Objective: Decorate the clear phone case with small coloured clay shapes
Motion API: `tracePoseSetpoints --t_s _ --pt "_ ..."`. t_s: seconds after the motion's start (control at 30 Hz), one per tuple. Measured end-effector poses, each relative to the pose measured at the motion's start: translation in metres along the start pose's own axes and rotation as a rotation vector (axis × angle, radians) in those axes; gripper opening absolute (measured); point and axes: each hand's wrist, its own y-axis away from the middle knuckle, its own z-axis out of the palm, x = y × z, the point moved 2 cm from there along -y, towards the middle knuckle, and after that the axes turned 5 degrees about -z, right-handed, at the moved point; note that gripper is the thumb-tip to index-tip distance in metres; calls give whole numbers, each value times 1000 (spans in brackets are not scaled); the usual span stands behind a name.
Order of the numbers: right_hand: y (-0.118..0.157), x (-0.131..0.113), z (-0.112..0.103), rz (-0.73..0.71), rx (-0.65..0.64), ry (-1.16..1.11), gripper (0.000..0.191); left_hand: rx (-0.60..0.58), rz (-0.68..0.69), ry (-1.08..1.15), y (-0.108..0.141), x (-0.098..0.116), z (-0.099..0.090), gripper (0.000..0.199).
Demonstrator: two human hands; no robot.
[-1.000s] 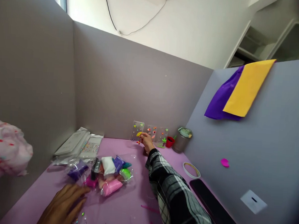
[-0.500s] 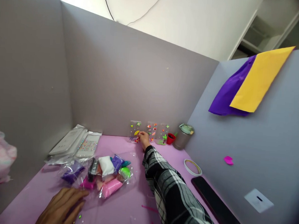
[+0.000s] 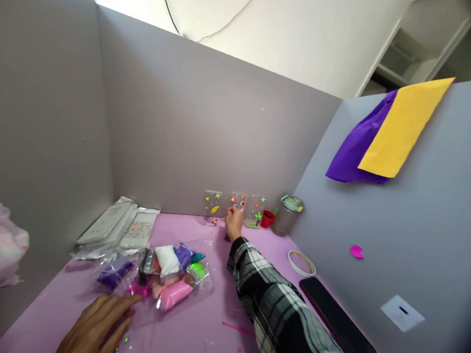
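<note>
My right hand, in a plaid sleeve, is stretched to the back of the table, in front of the middle clear decorated panel. Its fingers are drawn together against the panel's lower part; what lies between them is hidden. Another clear panel with a yellow leaf shape stands to its left, and a third clear panel with a green palm to its right. My left hand rests with fingers extended beside clear bags of coloured clay packs, near small shiny gems.
Packaged sheets lie at the back left. A red pot and a lidded jar stand back right. A tape roll and a black phone-like slab line the right side. Grey partitions surround the table.
My right hand has moved right, from the left panel's edge to the middle panel, uncovering the left panel's yellow leaf. My left hand stays nearly still.
</note>
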Motion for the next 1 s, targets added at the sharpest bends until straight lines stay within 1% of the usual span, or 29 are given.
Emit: tracePoseSetpoints --t_s 0.07,0.17,0.23,0.27,0.33,0.37,0.43,0.5,0.57,0.63,0.67,0.73,0.8,0.83,0.87,0.9,0.97,1.0 --pt "6 -7 -16 -43 7 11 34 2 -25 10 -1 2 -1 32" --pt "19 -24 -39 -113 -15 -4 33 25 -41 31 -5 7 -6 34" --pt "34 -38 -54 -163 -48 -30 28 4 -28 61 -9 11 -11 32" --pt "44 -45 -61 -189 -68 -46 25 -26 -28 78 -10 12 -13 31" --pt "74 -61 -77 -249 -123 -88 25 -86 -60 102 -11 14 -16 29" --pt "93 -68 -85 -278 -163 -111 26 -107 -79 110 -11 15 -17 29" --pt "139 -80 -104 -331 -247 -147 25 -124 -89 123 -11 18 -19 31" --pt "189 -86 -125 -368 -322 -168 25 -131 -67 127 -15 21 -23 33" --pt "235 -83 -144 -414 -400 -163 27 -124 -69 116 -21 26 -33 36" --pt "269 -73 -160 -430 -394 -129 29 -67 -89 119 -29 33 -50 39" --pt "279 -65 -166 -423 -364 -126 31 -60 -88 122 -31 38 -59 37" --pt "289 -47 -173 -392 -296 -112 36 -103 -109 143 -28 53 -74 33" --pt "289 -30 -173 -355 -264 -71 37 -154 -164 197 -12 74 -83 31" --pt "287 -22 -172 -340 -282 -52 36 -214 -190 235 1 88 -82 31" --pt "286 -16 -170 -334 -314 -39 31 -226 -206 274 18 104 -80 29" --pt "285 -11 -169 -340 -365 -15 24 -238 -204 309 36 120 -75 27" --pt "287 -6 -166 -399 -504 75 10 -294 -158 375 71 151 -61 28" --pt "290 -4 -165 -447 -578 131 11 -316 -134 401 86 165 -54 34"
